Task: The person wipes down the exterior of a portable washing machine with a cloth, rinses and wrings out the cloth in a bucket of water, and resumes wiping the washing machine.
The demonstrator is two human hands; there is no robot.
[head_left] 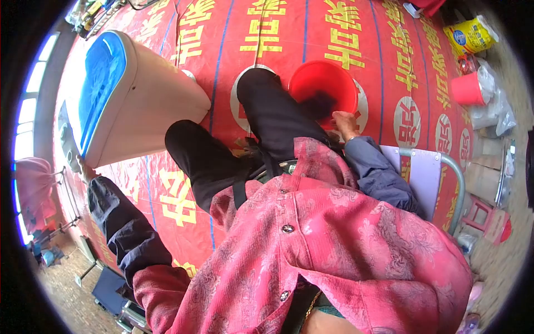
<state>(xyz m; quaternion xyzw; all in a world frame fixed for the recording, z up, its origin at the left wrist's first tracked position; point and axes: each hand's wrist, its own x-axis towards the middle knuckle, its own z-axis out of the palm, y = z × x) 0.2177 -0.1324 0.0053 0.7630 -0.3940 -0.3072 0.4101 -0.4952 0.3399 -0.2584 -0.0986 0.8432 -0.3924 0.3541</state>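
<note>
My right hand point(345, 124) is closed at the near right rim of a red bucket point(346, 83), with its fingers curled at the edge. Inside the bucket lies a dark, soft-looking thing point(318, 104). Far to the left, my left hand point(86, 171) is at the lower edge of a large pale ceramic piece point(150, 94), shaped like a toilet, with blue film point(103, 72) over its top. A greyish flat thing point(69, 146) shows just above that hand. The left fingers are small and partly hidden, so their grip is unclear.
Red sheeting with yellow characters point(261, 33) covers the floor. At right are a metal-framed chair point(425, 178), a pink bucket point(466, 89), a yellow bag point(471, 36) and a pink stool point(483, 217). A dark-topped stand point(108, 289) is at lower left.
</note>
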